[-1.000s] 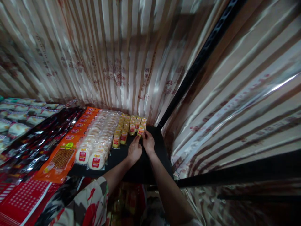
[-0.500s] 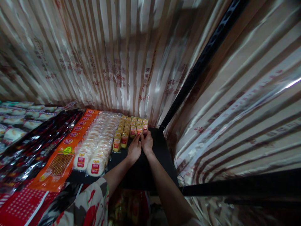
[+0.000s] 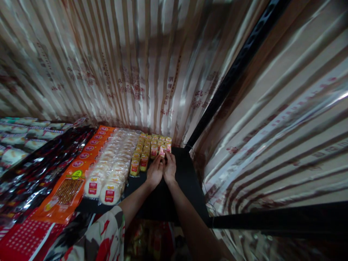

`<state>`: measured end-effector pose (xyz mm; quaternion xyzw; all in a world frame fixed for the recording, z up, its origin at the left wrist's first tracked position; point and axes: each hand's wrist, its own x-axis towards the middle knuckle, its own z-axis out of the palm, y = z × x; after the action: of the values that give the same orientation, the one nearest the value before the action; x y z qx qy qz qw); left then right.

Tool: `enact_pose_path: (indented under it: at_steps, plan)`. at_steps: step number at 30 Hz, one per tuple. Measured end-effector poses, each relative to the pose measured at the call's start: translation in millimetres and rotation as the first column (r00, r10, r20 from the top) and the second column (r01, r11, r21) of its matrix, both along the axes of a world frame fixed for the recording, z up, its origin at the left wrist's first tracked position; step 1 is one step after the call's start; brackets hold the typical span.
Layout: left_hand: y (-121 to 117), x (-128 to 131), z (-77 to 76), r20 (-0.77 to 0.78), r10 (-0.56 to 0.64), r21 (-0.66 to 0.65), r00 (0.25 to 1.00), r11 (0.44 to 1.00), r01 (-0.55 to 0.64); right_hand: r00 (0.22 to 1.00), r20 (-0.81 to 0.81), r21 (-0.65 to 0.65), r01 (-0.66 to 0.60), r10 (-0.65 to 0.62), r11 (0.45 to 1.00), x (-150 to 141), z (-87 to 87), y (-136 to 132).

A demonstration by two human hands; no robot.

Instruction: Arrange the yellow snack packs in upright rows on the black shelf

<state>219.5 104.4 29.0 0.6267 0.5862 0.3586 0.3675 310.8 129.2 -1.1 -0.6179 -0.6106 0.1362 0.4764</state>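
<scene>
My left hand (image 3: 154, 173) and my right hand (image 3: 169, 168) meet at the front of several rows of small yellow wrapped snack cakes (image 3: 146, 148) with red labels. Between their closed fingertips is one small snack cake packet (image 3: 162, 149), pinkish in front and slightly tilted. The fingers hide its lower part. Left of my hands, two nearer rows of the yellow packets (image 3: 135, 167) stand upright on a black shelf (image 3: 187, 181). Beside them are rows of round white rice crackers (image 3: 111, 192) in clear wrappers.
An orange bag of stick snacks (image 3: 67, 192) lies left of the crackers, then dark glossy packets (image 3: 54, 159) and white packets (image 3: 15, 156). A black post (image 3: 203, 125) rises at the shelf's back right corner. Striped, printed sheeting (image 3: 141, 65) hangs behind and to the right.
The packet at my fingertips has tilted and shows more of its pinkish front. My right fingers have shifted slightly to lie over it. The rows at the left look the same.
</scene>
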Motion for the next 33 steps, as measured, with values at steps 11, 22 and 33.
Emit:
enact_pose_path:
  at_steps: [11,22,33]
  plan:
    - [-0.1,1.5,-9.8,-0.067,0.036,0.039,0.997,0.999,-0.033,0.998,0.008,0.053,-0.062,0.061,0.997,-0.9,-7.3,-0.3]
    - [-5.3,3.0,-13.4,-0.112,0.044,0.058,0.993,0.998,-0.038,0.993,0.057,0.065,-0.108,0.104,0.992,0.1,-3.1,-4.1]
    - [-22.9,-2.3,5.0,-0.030,0.083,0.029,0.996,0.996,-0.082,0.993,0.089,0.121,-0.088,0.077,0.989,-1.7,6.3,-13.1]
